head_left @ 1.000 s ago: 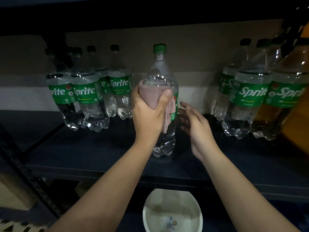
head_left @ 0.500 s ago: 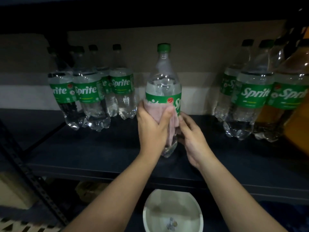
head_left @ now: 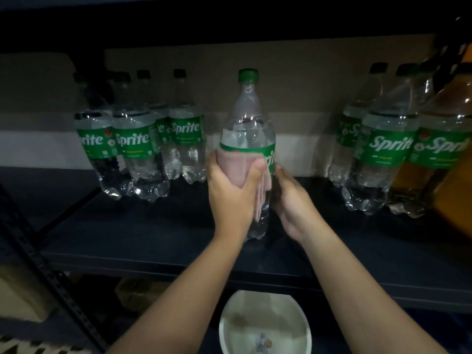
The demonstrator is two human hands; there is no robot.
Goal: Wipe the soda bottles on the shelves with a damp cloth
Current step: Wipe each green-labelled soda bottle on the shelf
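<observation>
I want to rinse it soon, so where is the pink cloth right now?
In the head view the pink cloth is mid-frame, pressed by the left hand against the middle soda bottle, just below its green label, between the two bottle groups.

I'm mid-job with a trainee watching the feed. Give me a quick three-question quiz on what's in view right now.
1. True or false: the pink cloth is pressed against the centre bottle by the left hand.
2. Multiple choice: what colour is the centre bottle's cap? A) red B) green C) white
3. Short answer: what sits below the shelf, near the bottom edge of the view?

Key
1. True. The left hand wraps the cloth round the bottle at label height; the right hand is at the bottle's other side.
2. B.
3. A white basin.
</observation>
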